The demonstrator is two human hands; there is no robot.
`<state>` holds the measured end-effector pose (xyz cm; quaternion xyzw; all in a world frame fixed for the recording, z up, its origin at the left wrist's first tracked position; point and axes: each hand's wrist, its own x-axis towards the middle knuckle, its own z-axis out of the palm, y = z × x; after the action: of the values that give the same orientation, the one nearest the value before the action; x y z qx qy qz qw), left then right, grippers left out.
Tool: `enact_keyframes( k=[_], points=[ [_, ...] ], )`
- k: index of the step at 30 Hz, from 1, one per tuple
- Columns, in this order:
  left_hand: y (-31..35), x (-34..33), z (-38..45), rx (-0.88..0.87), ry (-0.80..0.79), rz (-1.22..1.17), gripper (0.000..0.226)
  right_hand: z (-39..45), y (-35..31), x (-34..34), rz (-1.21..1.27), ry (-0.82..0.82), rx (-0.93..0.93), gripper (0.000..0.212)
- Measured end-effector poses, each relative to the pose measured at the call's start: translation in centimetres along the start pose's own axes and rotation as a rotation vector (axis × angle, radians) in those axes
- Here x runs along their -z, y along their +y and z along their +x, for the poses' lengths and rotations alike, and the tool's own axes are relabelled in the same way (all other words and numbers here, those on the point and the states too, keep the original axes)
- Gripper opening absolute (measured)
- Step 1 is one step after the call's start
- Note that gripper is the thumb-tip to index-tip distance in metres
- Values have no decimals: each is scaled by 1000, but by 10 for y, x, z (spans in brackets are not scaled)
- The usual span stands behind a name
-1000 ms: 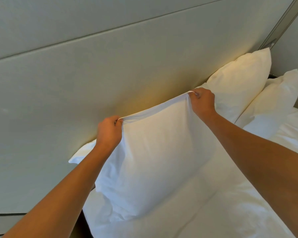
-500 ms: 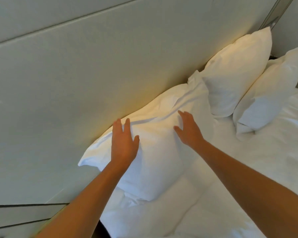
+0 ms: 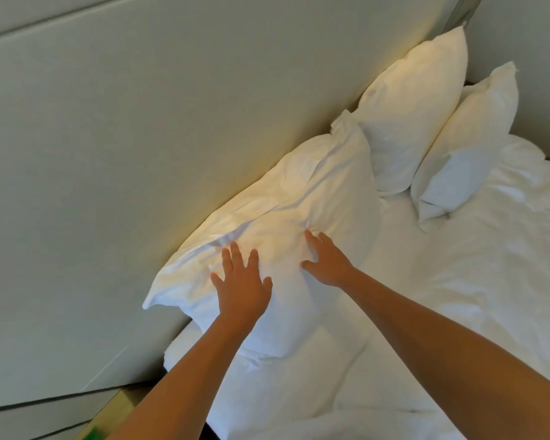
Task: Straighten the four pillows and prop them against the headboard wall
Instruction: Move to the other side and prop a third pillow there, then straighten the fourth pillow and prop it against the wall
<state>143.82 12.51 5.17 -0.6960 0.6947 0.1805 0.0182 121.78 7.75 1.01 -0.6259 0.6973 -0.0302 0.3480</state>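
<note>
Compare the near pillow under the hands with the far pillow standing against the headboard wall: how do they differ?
The near pillow slumps low and creased against the headboard wall; the far pillow stands tall and fairly smooth. The left hand and right hand press flat on the near pillow; nothing touches the far one, though another pillow stands just in front of it. Both are white and back onto the wall.

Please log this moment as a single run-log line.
left hand: flat on near pillow | right hand: flat on it | pillow: against headboard | two far pillows: propped
</note>
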Motion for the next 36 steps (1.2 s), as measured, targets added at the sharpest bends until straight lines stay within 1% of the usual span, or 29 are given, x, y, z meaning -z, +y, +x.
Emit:
enact_keyframes(
  k=[2,5,9,12,15,20,23,26,29,33,36],
  points=[
    [2,2,2,-11,-33,-17,69,-10,4,5,8,-5,11,77],
    [17,6,-1,-57,-79,-76,65,-46,24,12,-12,-4,-30,65],
    [71,3,-17,-170,-145,-152,60,-126,79,21,-40,8,-170,52],
    [133,-13,-46,-304,-213,-199,57,-210,132,24,-23,42,-332,49],
    [206,-36,-92,-459,-274,-198,57,-310,185,22,28,107,-503,46],
    [336,-83,-203,-720,-406,-176,54,-483,273,7,132,218,-773,43],
    [409,-115,-279,-824,-466,-163,52,-569,324,-3,168,281,-891,42],
    [478,-148,-351,-888,-514,-138,48,-638,381,-11,179,309,-954,42],
    [541,-181,-411,-902,-512,-70,49,-695,445,-20,158,323,-972,40],
    [624,-230,-466,-871,-515,-8,47,-748,542,-25,174,326,-1000,40],
    [685,-272,-497,-868,-539,35,47,-768,606,-29,170,334,-1023,42]
  ],
)
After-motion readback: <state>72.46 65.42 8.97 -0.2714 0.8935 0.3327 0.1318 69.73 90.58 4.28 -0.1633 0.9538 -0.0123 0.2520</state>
